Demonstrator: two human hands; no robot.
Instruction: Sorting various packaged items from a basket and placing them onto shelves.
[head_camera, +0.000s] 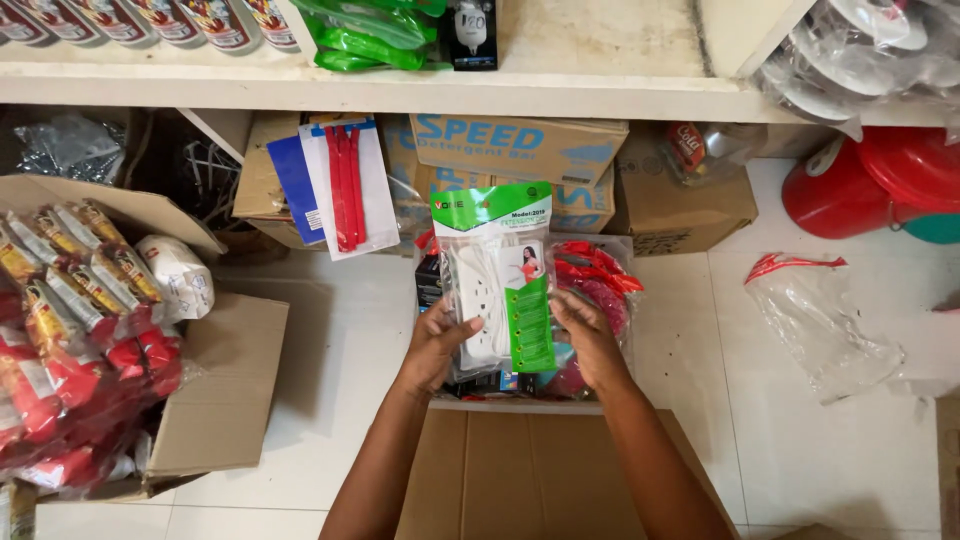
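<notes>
Landmark: open cardboard box (520, 470) at bottom centre.
Left of it: bare tiled floor (350, 340), passable, bounded by a snack-packet carton (215, 400).
Right of it: open floor, one clear plastic bag (825, 325) lying there.
Beyond it: stacked cartons (560, 150) under the shelf (400, 90) block passage.

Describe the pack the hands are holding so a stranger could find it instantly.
Start at the open cardboard box on the white tiled floor. Above it, the left hand and right hand hold a clear pack. Only it shows a white power strip under a green header card.
</notes>
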